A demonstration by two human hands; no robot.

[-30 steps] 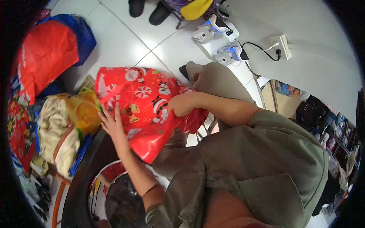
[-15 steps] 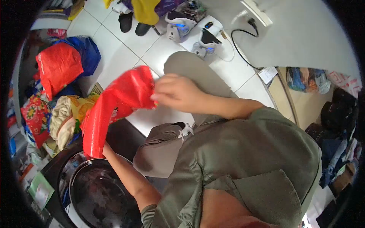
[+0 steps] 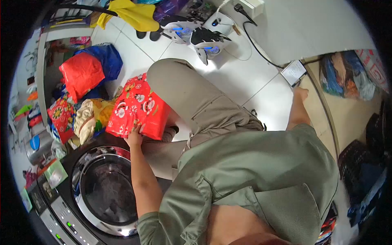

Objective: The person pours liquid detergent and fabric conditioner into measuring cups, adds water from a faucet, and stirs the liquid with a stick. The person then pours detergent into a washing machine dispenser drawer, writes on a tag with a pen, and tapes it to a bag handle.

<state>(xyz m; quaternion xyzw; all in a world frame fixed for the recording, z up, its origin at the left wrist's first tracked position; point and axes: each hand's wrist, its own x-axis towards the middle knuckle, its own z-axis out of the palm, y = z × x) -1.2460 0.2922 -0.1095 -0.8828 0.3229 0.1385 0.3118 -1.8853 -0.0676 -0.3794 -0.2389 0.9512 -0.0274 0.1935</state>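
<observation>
A red bag with a Santa and snowflake print [image 3: 139, 108] hangs beside my knee. My left hand [image 3: 134, 138] is closed on its near lower edge. My right hand [image 3: 301, 94] reaches out to the right, beside a spiral notepad [image 3: 293, 72] on the tan surface. Its fingers look curled; a small dark object lies at the notepad's lower edge by them, and I cannot make out what they hold, if anything.
A black front-loading washing machine [image 3: 108, 188] stands at lower left. Stuffed bags, one plain red [image 3: 83, 73], lie beyond it. White devices with blue lights [image 3: 208, 45] sit on the tiled floor [image 3: 261, 87]. A black cable [image 3: 255, 45] runs towards the notepad.
The red bag has moved down and now hangs spread with its print showing. My right hand has left it and swung right to the notepad; my left hand keeps hold.
</observation>
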